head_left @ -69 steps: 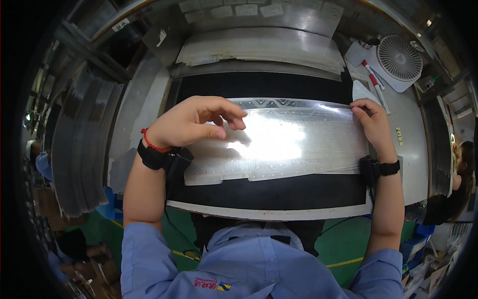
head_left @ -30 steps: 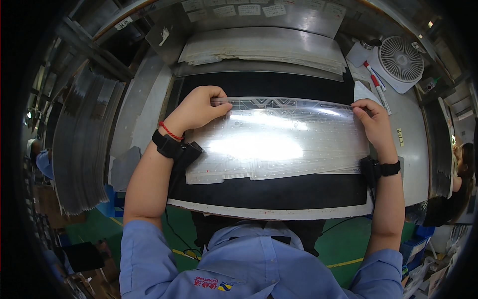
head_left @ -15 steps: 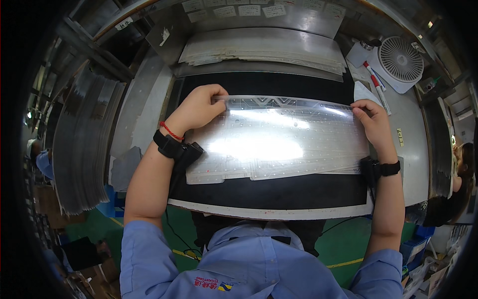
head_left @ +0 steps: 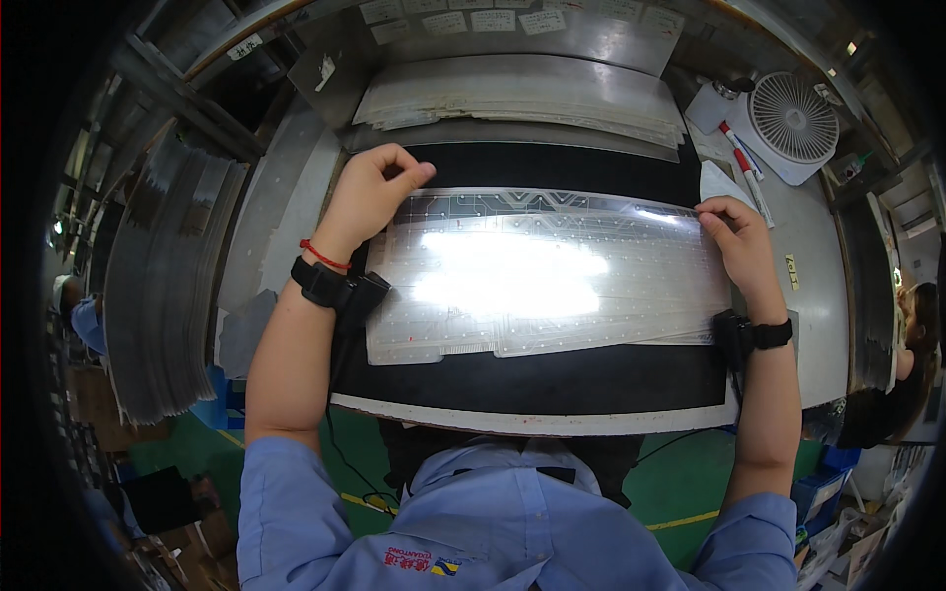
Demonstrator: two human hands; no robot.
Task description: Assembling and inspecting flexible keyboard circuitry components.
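Note:
A stack of clear plastic sheets printed with fine circuit lines (head_left: 552, 286) lies on the black mat (head_left: 552, 379), with bright glare across it. My right hand (head_left: 734, 236) pinches the upper right corner of the top sheet between thumb and fingers. Just beyond the stack's upper left corner, over the mat, is my left hand (head_left: 379, 187). Its thumb and index finger are pressed together, apart from the sheet edge as far as I see; anything thin between them cannot be made out.
Behind the mat, more flat sheets (head_left: 522, 94) are piled on a metal shelf. A white fan (head_left: 793, 113), a bottle (head_left: 714, 103) and red-capped markers (head_left: 739, 158) stand or lie at back right. Tall sheet stacks (head_left: 168, 276) rise at left. Another person (head_left: 916, 325) is far right.
My left hand has moved left and slightly away from me, off the sheet's upper edge, uncovering the printed lines there. My right hand stays at its corner.

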